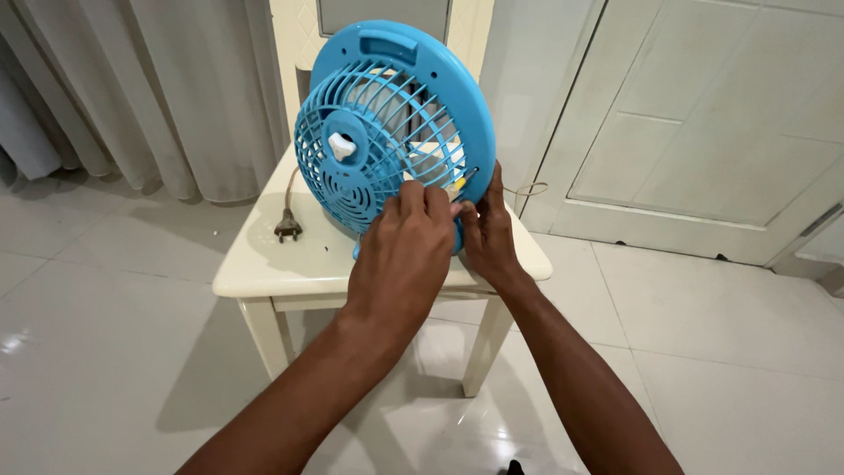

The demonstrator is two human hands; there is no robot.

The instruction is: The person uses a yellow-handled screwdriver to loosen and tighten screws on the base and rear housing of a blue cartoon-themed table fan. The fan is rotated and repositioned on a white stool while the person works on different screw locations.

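Note:
A round blue fan (387, 123) stands upright on a small cream table (264, 264), its grille back with a white knob facing me. My left hand (400, 251) presses its fingers on the lower grille. My right hand (488, 233) holds the fan's lower right rim. A thin screwdriver (463, 183) with a yellow part pokes at the rim between the two hands; which hand grips it is unclear.
The fan's black plug (287, 230) and cord lie on the table's left side. Grey curtains (149, 88) hang at the back left. White panelled doors (703, 123) stand to the right. The floor is glossy white tile (105, 369).

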